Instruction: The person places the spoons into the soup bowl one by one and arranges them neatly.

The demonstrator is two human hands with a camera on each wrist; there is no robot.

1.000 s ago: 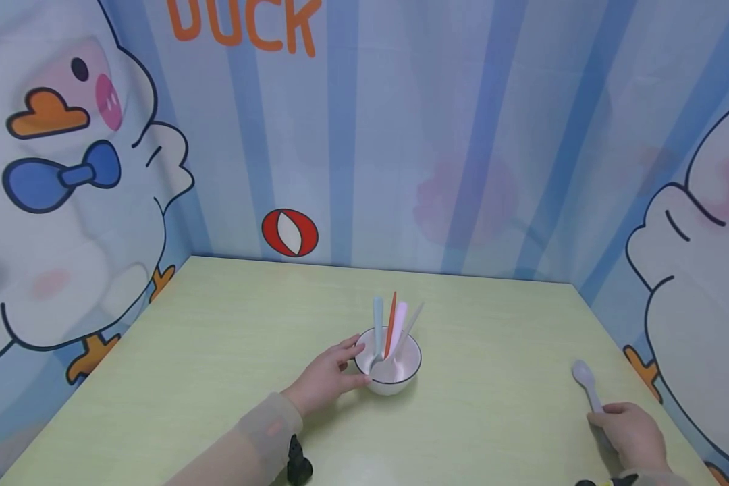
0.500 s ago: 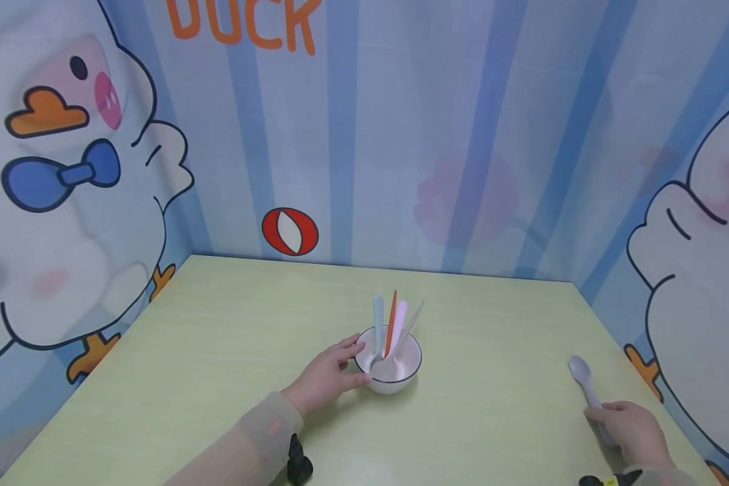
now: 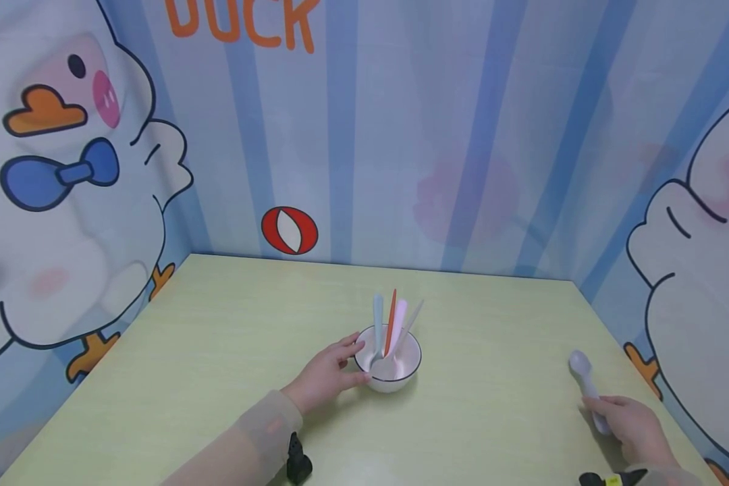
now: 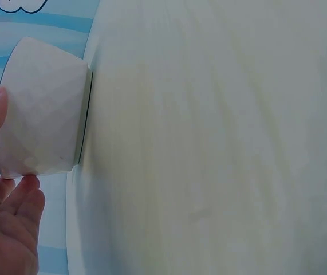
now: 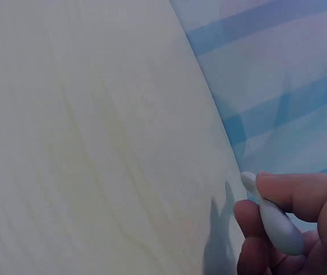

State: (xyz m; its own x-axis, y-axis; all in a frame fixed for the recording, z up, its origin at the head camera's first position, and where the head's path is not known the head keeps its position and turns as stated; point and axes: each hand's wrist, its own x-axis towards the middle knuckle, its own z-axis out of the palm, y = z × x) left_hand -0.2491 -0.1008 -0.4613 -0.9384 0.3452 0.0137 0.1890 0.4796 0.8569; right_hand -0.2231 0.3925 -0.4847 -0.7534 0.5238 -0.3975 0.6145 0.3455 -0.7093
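Note:
A white bowl (image 3: pixel 389 386) with a dark rim stands near the middle of the table. My left hand (image 3: pixel 325 374) grips its left side, thumb at the near rim and fingers farther back. In the left wrist view the thumb and fingertips touch the bowl's wall (image 4: pixel 46 109). Out of the bowl lean a light blue spoon (image 3: pixel 378 317), a thin orange handle (image 3: pixel 391 320), a pink handle (image 3: pixel 399 316) and a pale grey handle (image 3: pixel 414 316). At the right, my right hand (image 3: pixel 634 426) pinches a pale lilac spoon (image 3: pixel 580 364) by its handle, bowl end pointing away.
The pale yellow-green table (image 3: pixel 249 310) meets a blue striped cloth backdrop (image 3: pixel 389 135) at its back and side edges. Cartoon ducks are printed on it. In the right wrist view, a hand shadow (image 5: pixel 217 240) falls on the table beside the right hand.
My right hand has shifted slightly away from me with the lilac spoon, and more of the handle's end shows below the fingers. The left hand and the bowl keep their place.

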